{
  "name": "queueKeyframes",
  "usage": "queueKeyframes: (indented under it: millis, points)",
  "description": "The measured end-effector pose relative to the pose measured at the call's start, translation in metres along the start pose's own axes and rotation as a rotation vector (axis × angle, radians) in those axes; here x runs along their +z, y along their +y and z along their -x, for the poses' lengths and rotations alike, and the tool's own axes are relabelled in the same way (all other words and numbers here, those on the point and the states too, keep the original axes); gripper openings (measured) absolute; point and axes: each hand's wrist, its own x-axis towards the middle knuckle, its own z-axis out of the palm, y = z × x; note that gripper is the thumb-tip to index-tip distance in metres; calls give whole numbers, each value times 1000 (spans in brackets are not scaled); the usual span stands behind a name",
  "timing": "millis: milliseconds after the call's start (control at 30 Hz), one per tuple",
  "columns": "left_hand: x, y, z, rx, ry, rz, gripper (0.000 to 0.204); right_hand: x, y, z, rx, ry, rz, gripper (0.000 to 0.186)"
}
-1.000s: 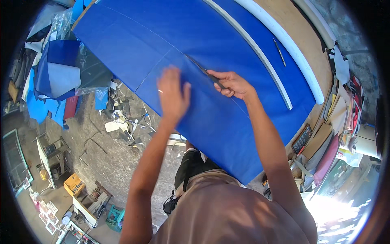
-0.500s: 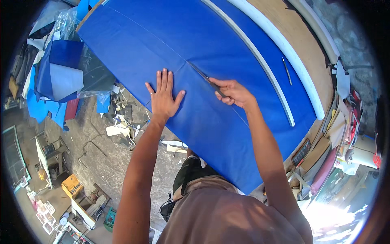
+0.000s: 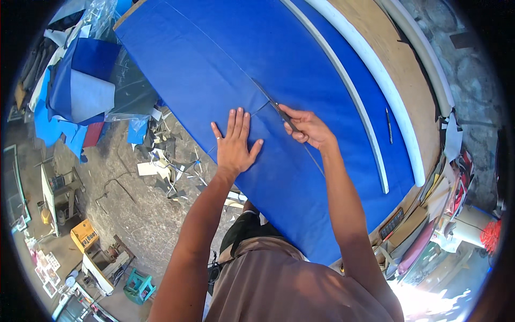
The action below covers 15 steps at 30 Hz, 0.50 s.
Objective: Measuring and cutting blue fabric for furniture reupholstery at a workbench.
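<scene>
You get bright light across the blue sheet [image 3: 279,182], white glare at lower right, and bowed edges toward a dark rim (your hands [image 3: 234,153] look sharp).

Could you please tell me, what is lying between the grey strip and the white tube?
The head view shows a slim pen-like tool between the grey strip and the white tube, on the blue sheet.

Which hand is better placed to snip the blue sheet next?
Probably the right hand: it holds the scissors, which point along the pale line on the blue sheet. The left hand rests spread on the sheet, holding no tool.
</scene>
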Motion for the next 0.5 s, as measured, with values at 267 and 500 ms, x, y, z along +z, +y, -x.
queueKeyframes:
  millis: [267, 500]
  points:
    - [0, -3, 0, 5, 5, 38, 81, 18, -18, -39, -33, -18, 25, 56]
    - [0, -3, 0, -5, -2, 53, 79, 32, -37, -71, -75, -48, 36, 58]
